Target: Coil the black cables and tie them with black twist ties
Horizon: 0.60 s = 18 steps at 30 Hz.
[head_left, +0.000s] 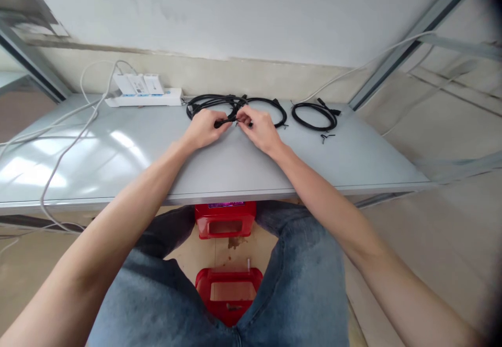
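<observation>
My left hand (207, 128) is closed around part of a black cable (223, 123) above the grey tabletop. Close beside it, my right hand (257, 127) has its fingertips pinched at the cable, on what looks like a thin black twist tie; the fingers partly hide it. Just behind both hands lie coiled black cables (204, 97), one loop (283, 111) reaching out to the right. Farther right, a separate coiled black cable (314, 127) rests on the table, with loose black twist ties (328, 138) in front of it.
A white power strip (145, 97) with several white adapters (139, 83) stands at the back left. White cords (63, 153) trail over the table's left side and front edge. Metal posts (411, 38) rise at both ends. Red plastic stools (225, 221) are below, between my legs.
</observation>
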Motion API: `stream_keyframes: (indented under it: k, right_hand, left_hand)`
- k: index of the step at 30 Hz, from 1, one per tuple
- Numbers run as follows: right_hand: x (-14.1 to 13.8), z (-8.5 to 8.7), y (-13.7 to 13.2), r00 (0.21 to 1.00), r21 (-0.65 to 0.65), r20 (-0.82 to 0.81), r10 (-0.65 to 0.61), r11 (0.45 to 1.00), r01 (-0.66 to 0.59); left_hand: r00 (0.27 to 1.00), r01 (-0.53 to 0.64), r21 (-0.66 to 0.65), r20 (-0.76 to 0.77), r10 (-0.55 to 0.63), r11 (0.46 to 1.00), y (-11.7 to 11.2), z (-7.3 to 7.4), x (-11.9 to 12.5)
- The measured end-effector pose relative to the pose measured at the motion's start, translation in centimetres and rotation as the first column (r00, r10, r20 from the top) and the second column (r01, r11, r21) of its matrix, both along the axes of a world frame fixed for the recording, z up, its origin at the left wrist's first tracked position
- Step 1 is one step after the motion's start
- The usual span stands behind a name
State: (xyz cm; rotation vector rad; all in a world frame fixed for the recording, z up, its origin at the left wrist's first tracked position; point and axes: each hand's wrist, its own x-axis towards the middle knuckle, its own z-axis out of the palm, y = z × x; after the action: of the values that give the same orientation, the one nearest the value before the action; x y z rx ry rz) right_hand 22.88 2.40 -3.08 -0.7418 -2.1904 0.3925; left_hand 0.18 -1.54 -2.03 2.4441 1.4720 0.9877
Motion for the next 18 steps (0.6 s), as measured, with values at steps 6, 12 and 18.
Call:
stream_keyframes:
  k: [6, 12, 18]
  right_hand:
    - [0.06, 0.50, -0.72, 0.993, 0.128, 0.099, -0.067, 0.990, 0.054]
    - [0.17, 0.58, -0.82, 0.979, 0.154, 0.185, -0.088, 0.986, 0.060]
    - [0.15, 0.30, -0.49, 0.987, 0.167, 0.150, -0.062, 0.985, 0.037]
  left_hand:
    - [1.000, -0.003, -0.007, -0.020, 0.002, 1.000, -0.20, 0.04, 0.07]
    - [0.999, -0.016, -0.027, -0.034, 0.015, 1.000, -0.22, -0.11, 0.23]
    - [1.000, -0.011, -0.021, -0.026, 0.011, 1.000, -0.21, 0.05, 0.15]
